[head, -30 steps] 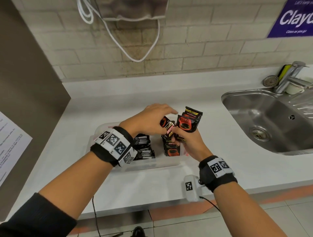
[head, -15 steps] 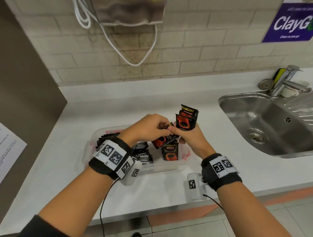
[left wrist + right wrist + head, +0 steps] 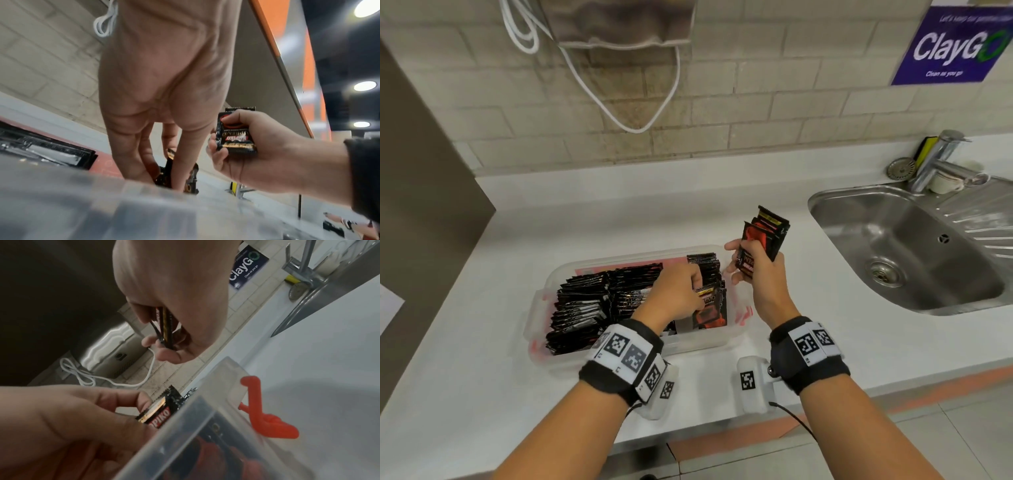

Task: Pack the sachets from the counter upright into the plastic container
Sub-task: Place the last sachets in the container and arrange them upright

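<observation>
A clear plastic container (image 3: 536, 318) with red clips sits on the white counter, packed with several black sachets (image 3: 582, 308) standing in rows. My left hand (image 3: 685, 291) reaches into its right end and pinches one black-and-red sachet (image 3: 710, 308) upright among the others; the same sachet (image 3: 158, 410) shows between finger and thumb in the right wrist view. My right hand (image 3: 750, 270) hovers just right of the container and grips a small stack of sachets (image 3: 763, 236), seen again as the stack (image 3: 236, 138) in the left wrist view.
A steel sink (image 3: 914, 246) with a tap (image 3: 941, 157) lies to the right. A white cable (image 3: 619, 102) hangs on the brick wall behind. A dark panel (image 3: 424, 205) stands at the left. A red clip (image 3: 265, 410) sticks out of the container's right side.
My left hand took one sachet from the stack and lowered it into the container's right end. My right hand stayed raised with the rest of the stack.
</observation>
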Demonstrator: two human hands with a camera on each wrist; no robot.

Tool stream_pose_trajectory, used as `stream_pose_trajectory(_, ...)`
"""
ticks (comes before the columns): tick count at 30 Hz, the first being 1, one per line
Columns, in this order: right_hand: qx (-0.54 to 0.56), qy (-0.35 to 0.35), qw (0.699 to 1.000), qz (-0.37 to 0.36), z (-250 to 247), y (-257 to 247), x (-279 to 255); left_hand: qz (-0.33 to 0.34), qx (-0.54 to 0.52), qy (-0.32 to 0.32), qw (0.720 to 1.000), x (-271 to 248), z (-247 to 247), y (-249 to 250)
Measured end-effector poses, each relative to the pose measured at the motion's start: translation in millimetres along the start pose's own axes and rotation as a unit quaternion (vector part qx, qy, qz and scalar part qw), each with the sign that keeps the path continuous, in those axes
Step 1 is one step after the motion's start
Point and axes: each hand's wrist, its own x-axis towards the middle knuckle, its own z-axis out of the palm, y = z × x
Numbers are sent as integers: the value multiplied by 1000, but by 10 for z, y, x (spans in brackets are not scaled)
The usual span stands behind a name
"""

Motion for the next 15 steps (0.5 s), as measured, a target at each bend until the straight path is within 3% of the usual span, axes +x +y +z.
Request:
stream_pose_trajectory(9, 3, -51, 998, 20, 36, 105, -162, -38, 46, 41, 997, 104, 299, -19)
stream_pose_trajectory(15, 38, -72, 996, 39, 43, 132, -194, -56, 29, 29, 998, 79, 274, -45)
